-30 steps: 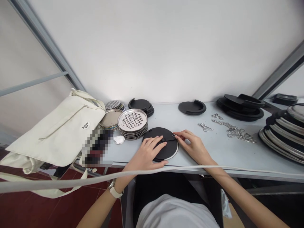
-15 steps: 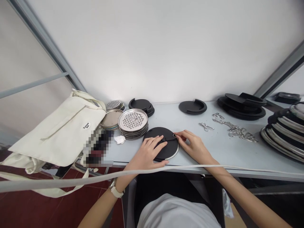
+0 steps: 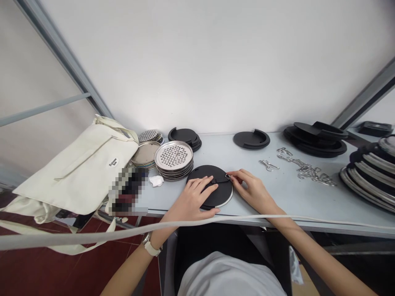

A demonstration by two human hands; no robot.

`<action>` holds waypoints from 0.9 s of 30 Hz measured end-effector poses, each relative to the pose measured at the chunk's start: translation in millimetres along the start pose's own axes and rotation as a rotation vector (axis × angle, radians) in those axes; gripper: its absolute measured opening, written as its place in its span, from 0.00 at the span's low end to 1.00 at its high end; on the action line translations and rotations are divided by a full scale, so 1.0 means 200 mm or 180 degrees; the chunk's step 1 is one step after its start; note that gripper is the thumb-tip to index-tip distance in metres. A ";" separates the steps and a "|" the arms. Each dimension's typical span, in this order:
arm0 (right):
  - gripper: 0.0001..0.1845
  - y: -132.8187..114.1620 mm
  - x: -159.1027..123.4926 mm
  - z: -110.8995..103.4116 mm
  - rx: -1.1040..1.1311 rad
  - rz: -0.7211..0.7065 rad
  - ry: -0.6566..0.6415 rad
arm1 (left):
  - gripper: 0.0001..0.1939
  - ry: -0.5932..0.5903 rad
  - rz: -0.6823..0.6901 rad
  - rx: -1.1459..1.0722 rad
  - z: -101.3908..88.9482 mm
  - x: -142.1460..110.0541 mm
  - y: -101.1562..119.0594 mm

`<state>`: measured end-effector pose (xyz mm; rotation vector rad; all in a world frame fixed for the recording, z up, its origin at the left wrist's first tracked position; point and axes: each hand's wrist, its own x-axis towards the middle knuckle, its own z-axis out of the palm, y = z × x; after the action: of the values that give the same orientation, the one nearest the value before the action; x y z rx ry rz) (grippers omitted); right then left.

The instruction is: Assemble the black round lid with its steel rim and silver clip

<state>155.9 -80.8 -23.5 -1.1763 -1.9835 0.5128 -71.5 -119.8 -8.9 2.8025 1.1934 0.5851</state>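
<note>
A round black disc point(image 3: 216, 185) with a shiny metal rim lies on the grey table point(image 3: 234, 160) in front of me. My left hand point(image 3: 193, 199) rests flat on the disc, fingers spread, thumb along its near edge. At the disc's right edge my right hand point(image 3: 251, 189) pinches a small metal clip point(image 3: 227, 176) between thumb and fingertips.
A stack of perforated metal plates point(image 3: 173, 158) and more plates point(image 3: 145, 154) stand left of the disc. Black discs point(image 3: 184, 135) point(image 3: 251, 139) point(image 3: 316, 137) lie at the back. Loose metal clips point(image 3: 304, 170), stacked rimmed discs point(image 3: 370, 168) at right, a cream tote bag point(image 3: 77, 172) at left.
Both hands stay on the disc almost unmoved; the right fingertips have closed in slightly on the clip at the disc's edge. The camera shifted a little.
</note>
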 end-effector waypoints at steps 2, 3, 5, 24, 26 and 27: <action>0.14 0.00 0.00 0.00 -0.0013 -0.0015 -0.0003 | 0.30 0.0009 0.0003 0.0001 0.00 0.00 0.00; 0.14 0.00 0.00 0.00 -0.0017 -0.0024 -0.0009 | 0.30 0.0009 0.0005 0.0000 0.00 0.00 0.00; 0.14 0.01 0.00 0.00 -0.0015 -0.0047 -0.0021 | 0.30 0.0006 0.0006 -0.0004 0.00 0.00 0.00; 0.11 0.01 0.00 0.00 -0.0086 0.0052 -0.0141 | 0.30 0.0017 0.0020 -0.0006 0.01 0.00 -0.01; 0.11 0.01 0.00 0.00 -0.0086 0.0057 -0.0157 | 0.30 0.0020 0.0018 -0.0007 0.00 0.00 -0.01; 0.11 0.01 0.00 0.00 -0.0081 0.0059 -0.0158 | 0.30 0.0019 0.0019 -0.0004 0.00 0.00 -0.01</action>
<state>157.0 -79.8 -24.9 -1.2095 -2.0285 0.5323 -72.1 -119.1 -10.1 2.8063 1.1855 0.5949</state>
